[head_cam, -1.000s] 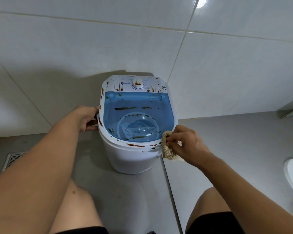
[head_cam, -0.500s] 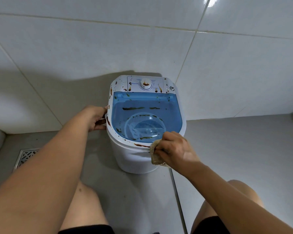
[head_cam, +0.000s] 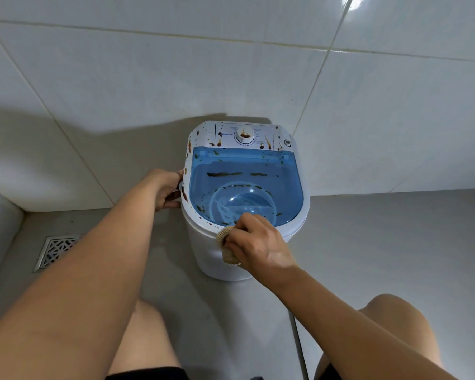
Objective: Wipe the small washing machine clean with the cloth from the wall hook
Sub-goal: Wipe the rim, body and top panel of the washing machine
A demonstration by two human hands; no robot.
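Observation:
The small white washing machine (head_cam: 211,253) stands on the floor against the tiled wall, its blue see-through lid (head_cam: 247,185) closed and streaked with brown and green stains. Brown spots also dot the white rim and the dial panel (head_cam: 244,135). My left hand (head_cam: 166,192) grips the machine's left side handle. My right hand (head_cam: 255,242) presses a folded beige cloth (head_cam: 226,249) against the front rim, near its middle; most of the cloth is hidden under my fingers.
A metal floor drain (head_cam: 56,249) lies to the left on the grey floor. White wall tiles rise right behind the machine. My bare knees (head_cam: 395,316) flank the machine at the bottom. A thin grey line (head_cam: 298,344) runs across the floor toward me.
My right hand has slid the cloth leftward along the front rim, from the right corner to near the middle. The stains it passed over are gone. The left hand has kept its grip.

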